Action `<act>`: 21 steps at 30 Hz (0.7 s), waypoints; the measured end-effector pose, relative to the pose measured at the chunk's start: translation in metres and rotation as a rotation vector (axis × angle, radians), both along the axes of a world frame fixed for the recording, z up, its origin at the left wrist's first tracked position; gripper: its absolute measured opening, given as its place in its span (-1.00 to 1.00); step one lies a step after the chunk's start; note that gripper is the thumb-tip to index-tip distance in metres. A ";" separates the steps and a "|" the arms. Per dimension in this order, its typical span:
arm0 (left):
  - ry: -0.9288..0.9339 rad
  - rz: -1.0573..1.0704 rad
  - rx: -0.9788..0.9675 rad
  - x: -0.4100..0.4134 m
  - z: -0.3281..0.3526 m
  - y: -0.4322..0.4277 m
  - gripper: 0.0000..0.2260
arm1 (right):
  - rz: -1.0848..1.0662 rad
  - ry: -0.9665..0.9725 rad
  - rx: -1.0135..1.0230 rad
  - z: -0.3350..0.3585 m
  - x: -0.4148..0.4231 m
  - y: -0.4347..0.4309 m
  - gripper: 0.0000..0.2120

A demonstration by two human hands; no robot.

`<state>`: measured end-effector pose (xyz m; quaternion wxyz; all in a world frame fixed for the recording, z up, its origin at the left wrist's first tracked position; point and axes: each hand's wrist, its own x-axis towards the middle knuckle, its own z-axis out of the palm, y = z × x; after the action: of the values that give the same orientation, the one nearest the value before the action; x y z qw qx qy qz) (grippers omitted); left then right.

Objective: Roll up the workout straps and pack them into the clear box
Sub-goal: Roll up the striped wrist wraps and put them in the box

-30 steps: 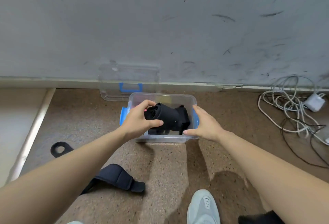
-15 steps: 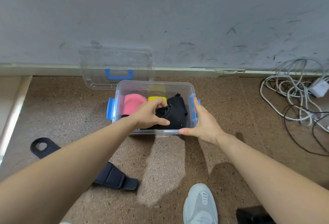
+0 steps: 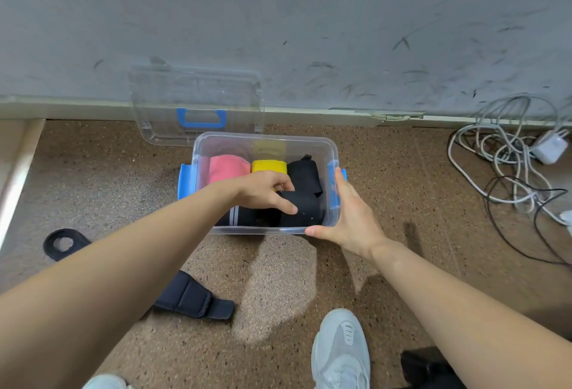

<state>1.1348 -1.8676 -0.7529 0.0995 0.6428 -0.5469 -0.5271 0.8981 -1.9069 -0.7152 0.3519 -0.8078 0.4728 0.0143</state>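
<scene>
The clear box (image 3: 266, 139) with blue latches stands on the speckled floor near the wall. Inside lie a pink roll (image 3: 227, 167), a yellow roll (image 3: 267, 165) and a black rolled strap (image 3: 305, 173) at the back. My left hand (image 3: 266, 192) reaches into the box, its fingers pressing another black rolled strap (image 3: 305, 210) down at the front right. My right hand (image 3: 349, 218) holds the box's right front corner from outside. A loose black strap (image 3: 192, 297) lies unrolled on the floor at the left, partly under my left forearm.
The clear lid (image 3: 198, 104) with a blue handle leans against the grey wall behind the box. A tangle of white and black cables (image 3: 507, 159) with a charger lies at the right. My grey shoe (image 3: 340, 351) is at the bottom, beside a dark object (image 3: 430, 368).
My left hand has lowered the black rolled strap from above the rim down into the box's front right. The pink and yellow rolls have come into sight. My right hand stays on the box.
</scene>
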 end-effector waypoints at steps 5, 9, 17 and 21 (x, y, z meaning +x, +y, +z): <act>0.133 -0.008 0.025 0.010 -0.007 0.013 -0.55 | -0.009 -0.001 -0.014 0.000 -0.005 0.008 0.26; -0.074 -0.111 -0.070 -0.002 -0.010 0.016 -0.64 | -0.013 0.001 -0.025 -0.001 -0.008 0.012 0.25; -0.474 -0.219 -0.259 -0.022 -0.017 0.021 -0.46 | 0.003 0.001 -0.038 -0.004 -0.008 0.012 0.23; -0.556 -0.257 -0.383 -0.019 -0.011 0.019 -0.54 | 0.003 -0.012 -0.044 -0.006 -0.009 0.011 0.24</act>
<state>1.1160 -1.8487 -0.7640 -0.0013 0.6573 -0.7182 -0.2282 0.8893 -1.8954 -0.7209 0.3369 -0.8160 0.4698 -0.0004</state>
